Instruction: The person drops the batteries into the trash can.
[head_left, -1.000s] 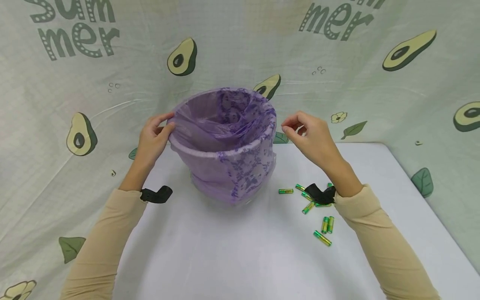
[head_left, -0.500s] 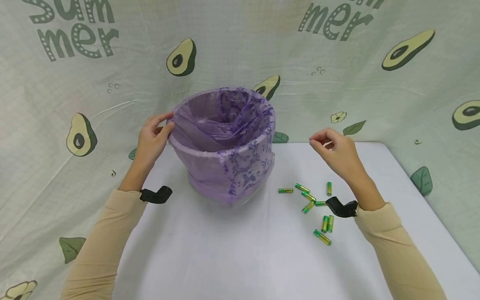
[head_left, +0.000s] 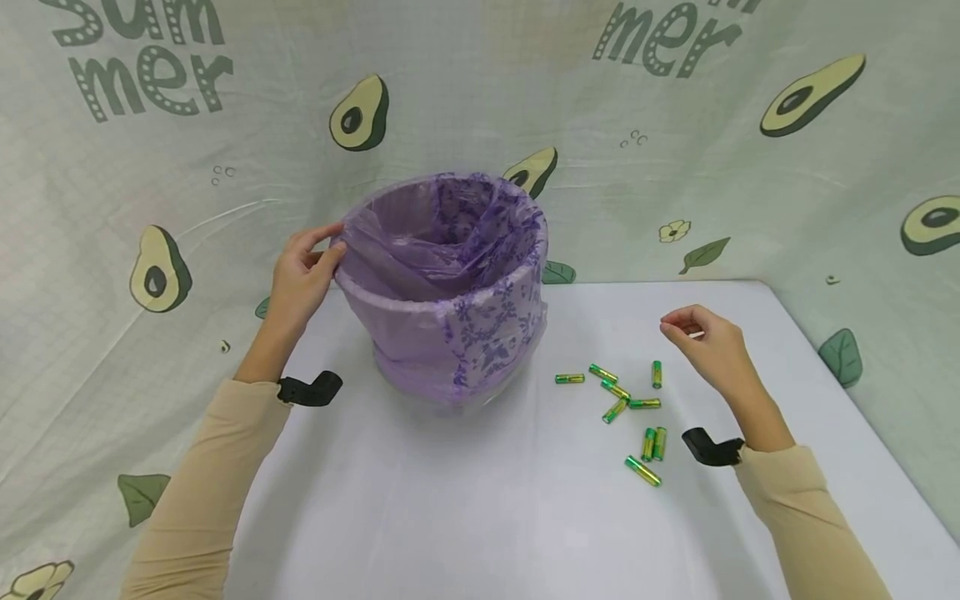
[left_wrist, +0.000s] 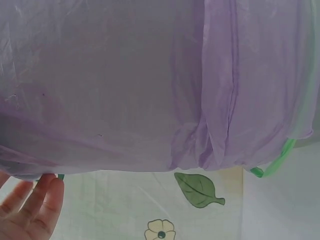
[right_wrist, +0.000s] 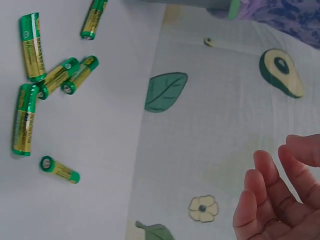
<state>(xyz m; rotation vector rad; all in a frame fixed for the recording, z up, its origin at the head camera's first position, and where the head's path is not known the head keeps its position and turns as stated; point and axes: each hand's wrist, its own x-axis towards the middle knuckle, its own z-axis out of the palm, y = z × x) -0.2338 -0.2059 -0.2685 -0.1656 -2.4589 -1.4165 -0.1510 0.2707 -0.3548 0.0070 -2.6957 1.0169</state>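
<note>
Head view showed a bin on the white bench, lined with a purple bag folded over its rim. At the rim's left side, the left grip pinched the edge between thumb and fingers; the left wrist view caught those fingertips against the bag's edge, with a green strip hanging farther along.

Nine green-and-gold batteries lay on the bench to the right of the bin, all between it and the right grip or nearer the person. That grip hung above the bench, well apart from the bin, its fingers loosely bent and the thumb close to the forefinger; whether those two touched, I could not tell. Nearest to it lay a lone battery, just to its left. Four others made a loose cluster beyond that one, a pair sat side by side closer to the person, one lay toward the bin and one nearest the person. Behind everything hung a cloth printed with avocados.
</note>
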